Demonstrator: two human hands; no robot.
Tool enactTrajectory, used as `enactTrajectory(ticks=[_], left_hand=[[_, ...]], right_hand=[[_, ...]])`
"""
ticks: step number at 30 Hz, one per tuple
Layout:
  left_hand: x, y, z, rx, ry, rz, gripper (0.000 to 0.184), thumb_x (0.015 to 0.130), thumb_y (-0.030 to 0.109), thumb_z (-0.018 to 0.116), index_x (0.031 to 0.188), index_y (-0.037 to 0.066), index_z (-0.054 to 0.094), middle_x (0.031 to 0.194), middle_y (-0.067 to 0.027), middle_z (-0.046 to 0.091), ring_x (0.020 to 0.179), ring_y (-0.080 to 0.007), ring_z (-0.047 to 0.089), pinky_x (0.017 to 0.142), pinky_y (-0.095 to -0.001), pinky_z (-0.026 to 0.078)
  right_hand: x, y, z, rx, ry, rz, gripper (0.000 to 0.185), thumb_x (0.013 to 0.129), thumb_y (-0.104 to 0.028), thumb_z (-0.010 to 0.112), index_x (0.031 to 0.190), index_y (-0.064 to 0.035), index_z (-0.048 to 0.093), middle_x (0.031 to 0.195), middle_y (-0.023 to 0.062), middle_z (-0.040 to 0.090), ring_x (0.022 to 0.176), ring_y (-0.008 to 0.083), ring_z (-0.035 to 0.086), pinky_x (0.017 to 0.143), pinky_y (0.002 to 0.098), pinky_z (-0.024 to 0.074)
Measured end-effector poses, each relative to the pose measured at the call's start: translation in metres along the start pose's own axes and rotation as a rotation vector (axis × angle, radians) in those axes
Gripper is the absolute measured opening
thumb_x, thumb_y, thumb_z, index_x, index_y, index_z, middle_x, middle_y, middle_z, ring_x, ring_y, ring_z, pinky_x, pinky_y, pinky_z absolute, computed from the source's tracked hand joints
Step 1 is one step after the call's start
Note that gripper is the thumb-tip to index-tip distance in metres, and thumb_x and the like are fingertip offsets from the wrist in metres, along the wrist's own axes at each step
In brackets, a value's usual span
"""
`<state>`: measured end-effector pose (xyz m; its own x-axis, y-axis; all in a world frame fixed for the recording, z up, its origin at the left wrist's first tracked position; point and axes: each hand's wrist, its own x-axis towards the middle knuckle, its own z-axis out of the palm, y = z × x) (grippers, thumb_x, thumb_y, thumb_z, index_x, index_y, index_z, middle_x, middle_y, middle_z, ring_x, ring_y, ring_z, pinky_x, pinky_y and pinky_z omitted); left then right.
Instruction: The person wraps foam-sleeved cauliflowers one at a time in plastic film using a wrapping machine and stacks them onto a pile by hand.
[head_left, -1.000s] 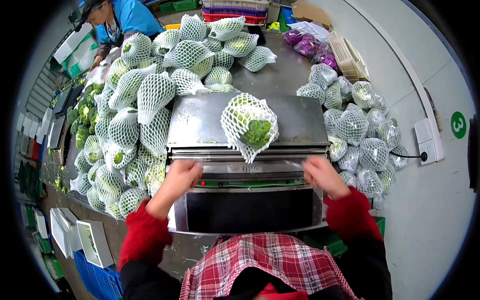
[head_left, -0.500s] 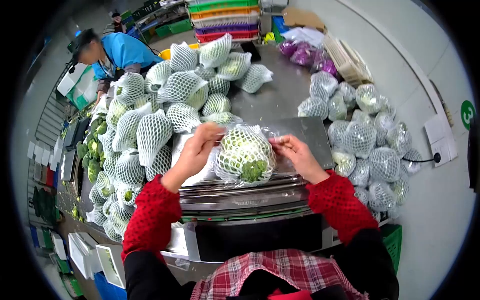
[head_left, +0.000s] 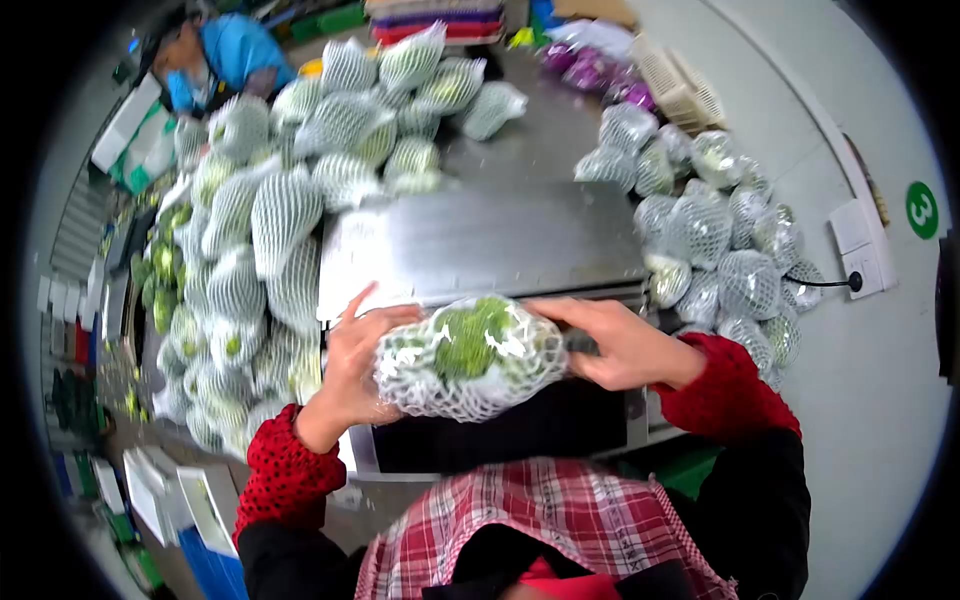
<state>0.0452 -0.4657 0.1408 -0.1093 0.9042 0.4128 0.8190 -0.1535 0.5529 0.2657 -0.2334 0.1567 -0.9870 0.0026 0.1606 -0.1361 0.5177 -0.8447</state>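
Note:
A head of broccoli point(head_left: 470, 345) in a white foam net, with shiny clear film around it, is held between my two hands in front of my apron. My left hand point(head_left: 360, 365) grips its left side, and my right hand point(head_left: 615, 345) presses its fingers on the right side. Green florets face up through the net. Just beyond it lies the flat metal top of a wrapping machine point(head_left: 480, 235). Some of the fingers are hidden behind the broccoli.
Many netted heads point(head_left: 290, 215) are heaped on the left. Film-wrapped ones point(head_left: 700, 225) are piled on the right by the wall. Bagged purple vegetables point(head_left: 590, 70) and a cream crate point(head_left: 675, 85) stand at the back. A co-worker in blue point(head_left: 240, 55) is at the far left.
Both hands have brought the broccoli nearer to my body, off the machine's front. It has turned so more green florets show. The view has tilted downward.

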Motion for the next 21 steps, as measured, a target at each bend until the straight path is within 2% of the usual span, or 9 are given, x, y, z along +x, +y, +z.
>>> enactTrajectory(ticks=[2, 4, 5, 8, 12, 13, 15, 17, 21], left_hand=[[-0.048, 0.022, 0.034, -0.404, 0.050, -0.330, 0.056, 0.068, 0.039, 0.080, 0.104, -0.002, 0.065, 0.097, -0.0086, 0.069, 0.094, -0.0224, 0.066, 0.095, -0.0395, 0.044], [-0.089, 0.027, 0.052, -0.752, -0.090, -0.646, 0.044, 0.080, 0.027, 0.072, 0.108, -0.004, 0.062, 0.099, -0.0090, 0.068, 0.090, -0.0154, 0.062, 0.086, -0.0292, 0.047], [-0.110, 0.018, 0.055, -1.001, -0.107, -0.972, 0.041, 0.087, 0.028, 0.063, 0.114, -0.003, 0.059, 0.106, -0.0133, 0.065, 0.096, -0.0201, 0.062, 0.086, -0.0347, 0.049], [-0.122, 0.057, 0.050, -1.779, 0.456, -0.941, 0.036, 0.095, 0.027, 0.054, 0.113, -0.003, 0.058, 0.114, -0.0184, 0.060, 0.102, -0.0260, 0.062, 0.078, -0.0389, 0.055], [-0.139, 0.081, 0.092, -1.105, 0.612, -0.981, 0.026, 0.100, 0.019, 0.043, 0.091, -0.001, 0.056, 0.113, -0.0212, 0.060, 0.092, -0.0271, 0.065, 0.074, -0.0414, 0.059], [-0.137, 0.084, 0.097, -0.999, 0.725, -1.006, 0.028, 0.100, 0.022, 0.045, 0.081, 0.003, 0.052, 0.097, -0.0178, 0.064, 0.078, -0.0227, 0.065, 0.062, -0.0359, 0.058], [-0.160, 0.085, 0.095, -0.981, 0.862, -1.048, 0.028, 0.100, 0.022, 0.045, 0.083, 0.002, 0.054, 0.071, -0.0082, 0.061, 0.058, -0.0157, 0.060, 0.049, -0.0276, 0.051], [-0.155, 0.124, 0.065, -0.950, 0.959, -1.243, 0.033, 0.099, 0.025, 0.048, 0.071, 0.009, 0.045, 0.051, -0.0004, 0.042, 0.038, -0.0082, 0.037, 0.033, -0.0236, 0.026], [-0.230, 0.116, 0.089, -0.993, 0.498, -1.625, 0.040, 0.097, 0.031, 0.050, 0.063, 0.013, 0.042, 0.050, 0.0023, 0.038, 0.038, -0.0068, 0.032, 0.035, -0.0241, 0.020]], right_hand=[[-0.028, -0.016, 0.019, 0.264, -0.207, 0.434, 0.039, 0.091, -0.008, 0.055, 0.128, 0.0002, 0.048, 0.103, 0.0155, 0.066, 0.090, 0.0221, 0.066, 0.076, 0.0304, 0.0490], [-0.058, 0.004, 0.057, 0.745, -0.049, 0.627, 0.033, 0.095, -0.010, 0.052, 0.125, 0.0035, 0.049, 0.107, 0.0147, 0.065, 0.089, 0.0197, 0.065, 0.077, 0.0297, 0.0501], [-0.069, 0.008, 0.065, 1.120, 0.038, 0.844, 0.033, 0.095, -0.010, 0.052, 0.124, 0.0052, 0.049, 0.108, 0.0154, 0.064, 0.089, 0.0195, 0.064, 0.079, 0.0307, 0.0507], [-0.098, 0.000, 0.094, 1.021, 0.235, 0.599, 0.031, 0.098, -0.010, 0.046, 0.122, 0.0091, 0.049, 0.109, 0.0185, 0.063, 0.092, 0.0201, 0.064, 0.081, 0.0324, 0.0517], [-0.099, 0.000, 0.113, 0.703, 0.522, 0.489, 0.026, 0.101, -0.014, 0.041, 0.109, 0.0076, 0.051, 0.097, 0.0180, 0.065, 0.080, 0.0198, 0.066, 0.069, 0.0303, 0.0540], [-0.096, 0.002, 0.114, 0.646, 0.607, 0.490, 0.026, 0.102, -0.016, 0.039, 0.103, 0.0064, 0.053, 0.090, 0.0174, 0.066, 0.072, 0.0195, 0.067, 0.062, 0.0292, 0.0552], [-0.094, -0.005, 0.104, 0.449, 0.735, 0.529, 0.027, 0.102, -0.019, 0.040, 0.090, 0.0025, 0.052, 0.063, 0.0088, 0.061, 0.049, 0.0143, 0.060, 0.046, 0.0243, 0.0503], [-0.122, -0.012, 0.090, 0.588, 0.727, 0.711, 0.029, 0.102, -0.022, 0.042, 0.089, 0.0011, 0.054, 0.056, 0.0054, 0.056, 0.043, 0.0114, 0.054, 0.040, 0.0220, 0.0445], [-0.202, 0.008, 0.135, 0.602, 0.430, 1.217, 0.028, 0.099, -0.023, 0.046, 0.086, -0.0005, 0.056, 0.054, 0.0031, 0.054, 0.041, 0.0095, 0.049, 0.037, 0.0227, 0.0358]])
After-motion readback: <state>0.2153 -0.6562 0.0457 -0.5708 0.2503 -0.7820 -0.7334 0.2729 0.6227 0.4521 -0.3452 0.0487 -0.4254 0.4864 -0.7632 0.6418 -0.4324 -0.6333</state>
